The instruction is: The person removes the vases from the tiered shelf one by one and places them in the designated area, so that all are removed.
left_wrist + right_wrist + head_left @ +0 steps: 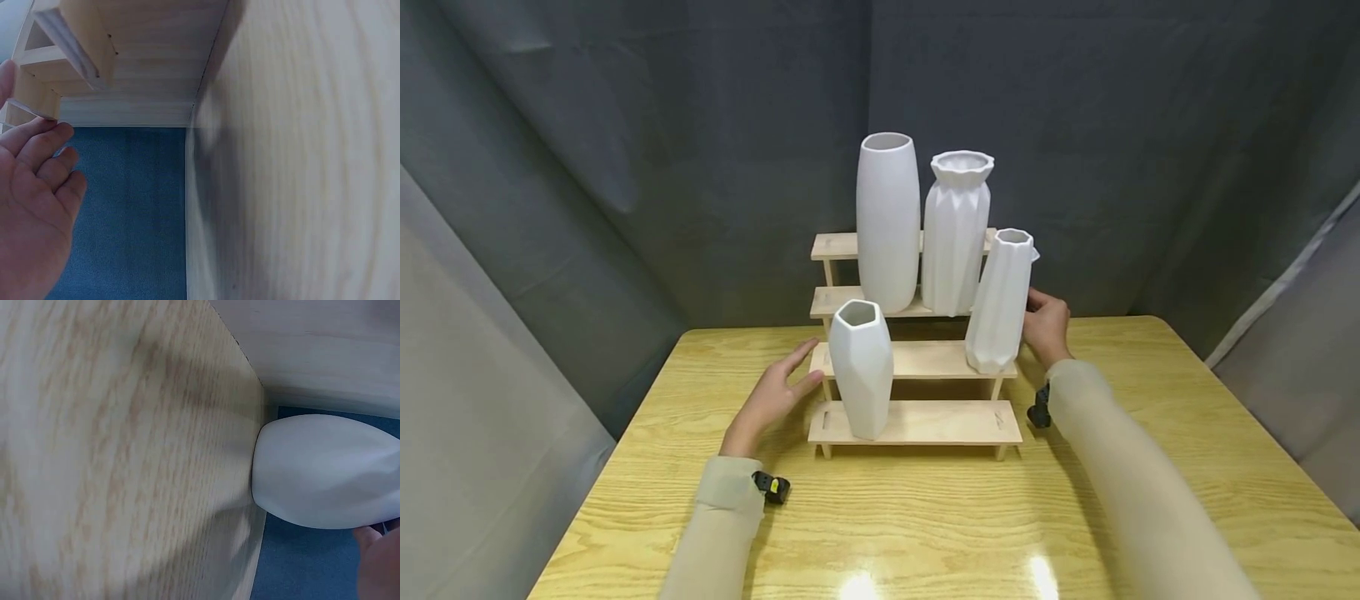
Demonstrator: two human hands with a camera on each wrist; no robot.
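A four-step wooden stand (940, 421) carries white vases in the head view. The faceted vase (862, 375) stands on its lowest step, left, and a tapered vase (998, 308) on the second step, right. My left hand (775, 396) is beside the stand's left end, thumb and fingers spread; in the left wrist view the fingertips of this hand (31, 194) are at the wooden frame (81, 37). My right hand (1048, 327) reaches behind the stand's right end. There it grips a white vase (322, 472) standing on the table, mostly hidden in the head view.
A tall smooth vase (887, 225) and a fluted vase (957, 233) stand on the third step. The stand is on a yellow wood-grain table (895, 517). A dark cloth (737, 167) hangs behind, with lighter grey cloth (467, 417) at the left.
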